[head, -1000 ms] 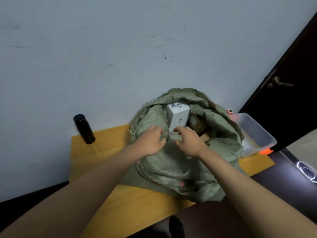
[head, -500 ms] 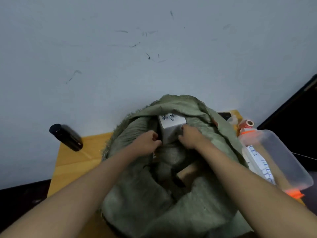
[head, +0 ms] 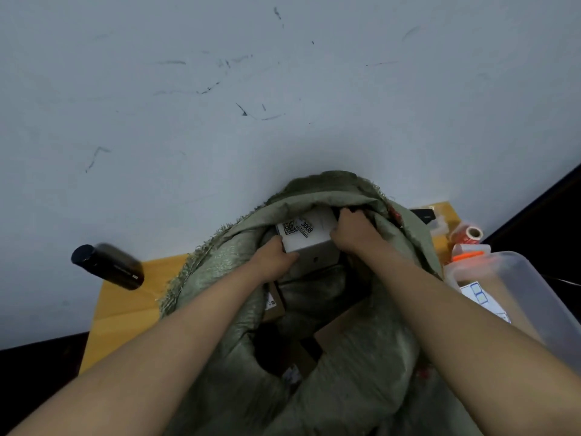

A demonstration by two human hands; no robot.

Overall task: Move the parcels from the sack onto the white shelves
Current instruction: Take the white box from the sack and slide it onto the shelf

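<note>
The green sack (head: 314, 357) is slumped open on the yellow counter (head: 125, 309), and a lift-out is judged to be the step in hand. The white parcel (head: 309, 237) is held at the sack's mouth, clasped at its near left corner by the left hand (head: 275, 258) and at its right edge by the right hand (head: 353, 236). A clean upward lift past the fabric folds is called for next; the shelves are not seen.
</note>
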